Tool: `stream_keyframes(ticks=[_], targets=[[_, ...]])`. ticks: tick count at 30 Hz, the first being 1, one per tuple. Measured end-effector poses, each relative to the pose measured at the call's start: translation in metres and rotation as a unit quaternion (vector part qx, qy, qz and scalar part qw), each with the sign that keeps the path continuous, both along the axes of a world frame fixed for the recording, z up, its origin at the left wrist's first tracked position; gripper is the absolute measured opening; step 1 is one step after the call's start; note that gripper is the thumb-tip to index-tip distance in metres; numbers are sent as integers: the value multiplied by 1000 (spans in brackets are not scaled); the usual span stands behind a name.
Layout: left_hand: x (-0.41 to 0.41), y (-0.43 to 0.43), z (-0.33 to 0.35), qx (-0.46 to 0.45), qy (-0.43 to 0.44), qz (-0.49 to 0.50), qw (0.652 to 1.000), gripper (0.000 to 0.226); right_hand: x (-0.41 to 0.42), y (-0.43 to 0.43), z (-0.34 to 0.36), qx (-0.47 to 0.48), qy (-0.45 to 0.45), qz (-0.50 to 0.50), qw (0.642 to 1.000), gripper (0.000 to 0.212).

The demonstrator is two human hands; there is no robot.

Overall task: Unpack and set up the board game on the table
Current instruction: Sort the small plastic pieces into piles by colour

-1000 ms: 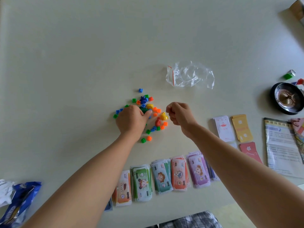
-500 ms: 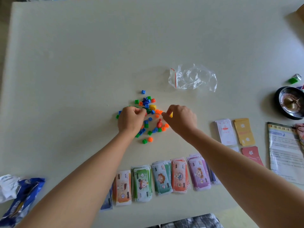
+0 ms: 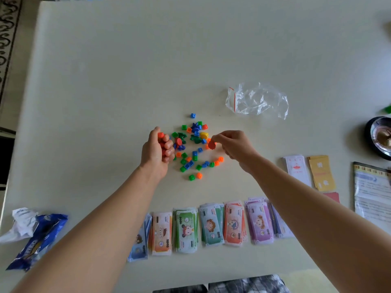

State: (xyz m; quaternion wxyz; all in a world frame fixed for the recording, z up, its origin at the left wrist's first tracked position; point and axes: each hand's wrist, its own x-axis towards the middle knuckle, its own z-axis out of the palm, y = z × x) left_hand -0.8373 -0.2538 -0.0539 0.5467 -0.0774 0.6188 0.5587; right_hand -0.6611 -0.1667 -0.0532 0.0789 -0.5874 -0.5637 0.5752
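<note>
— Red token (image 3: 211, 145) now?
— Pinched in rt hand (image 3: 233, 148), over the pile (image 3: 194, 157), mid-table (image 3: 127, 70). Half a sec back: fingers down among pcs.
— Lt hand (image 3: 156, 152)?
— Turned up since, curled round orange pcs (image 3: 160, 135). Prob. sorting by colour.

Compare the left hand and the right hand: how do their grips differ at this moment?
The left hand curls its fingers round several orange-red pieces; the right hand pinches only one red round piece at its fingertips. The left hand is at the left side of the pile of small coloured pieces; the right hand is at its right side. Both hold game pieces of a reddish colour.
</note>
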Motion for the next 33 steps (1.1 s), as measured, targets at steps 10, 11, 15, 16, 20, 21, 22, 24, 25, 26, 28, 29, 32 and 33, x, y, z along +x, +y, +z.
stream_keyframes(ticks=[10, 11, 15, 16, 20, 21, 22, 24, 25, 26, 28, 29, 32, 33], targets=[[5, -14, -7, -13, 13, -18, 1000, 25, 14, -3, -10, 94, -224, 140, 960, 12], [6, -15, -6, -10, 3, -17, 1000, 23, 13, -2, -8, 106, -234, 140, 956, 7], [6, -16, -3, 14, -39, 18, 999, 26, 5, 0, -3, 102, -126, 76, 984, 18], [5, -17, -3, 12, -36, 26, 999, 28, 0, -1, -2, 70, -72, 41, 994, 23], [1, -22, -4, -50, 52, 30, 997, 25, -14, -8, 4, -64, 60, -39, 995, 26], [0, -23, -3, -76, 89, 21, 993, 25, -16, -9, 4, -74, 67, -27, 995, 25], [-2, -24, -3, -107, 125, 10, 986, 25, -17, -10, 4, -79, 72, -14, 994, 25], [-7, -26, -6, -159, 189, -15, 969, 25, -17, -11, 2, -81, 82, -4, 993, 25], [-8, -28, -9, -174, 231, -34, 957, 27, -18, -11, 0, -74, 81, 1, 994, 26], [-8, -30, -12, -181, 288, -69, 938, 29, -18, -11, -2, -59, 73, 12, 995, 27], [-3, -34, -15, -177, 410, -161, 880, 28, -22, -14, -6, -24, 52, 58, 997, 29], [0, -34, -16, -172, 461, -198, 848, 24, -24, -17, -7, -18, 43, 85, 995, 29], [6, -32, -19, -176, 539, -252, 785, 11, -31, -24, -9, -15, 7, 172, 985, 25], [7, -31, -21, -187, 555, -266, 766, 15, -32, -24, -11, 1, -23, 200, 980, 24]])
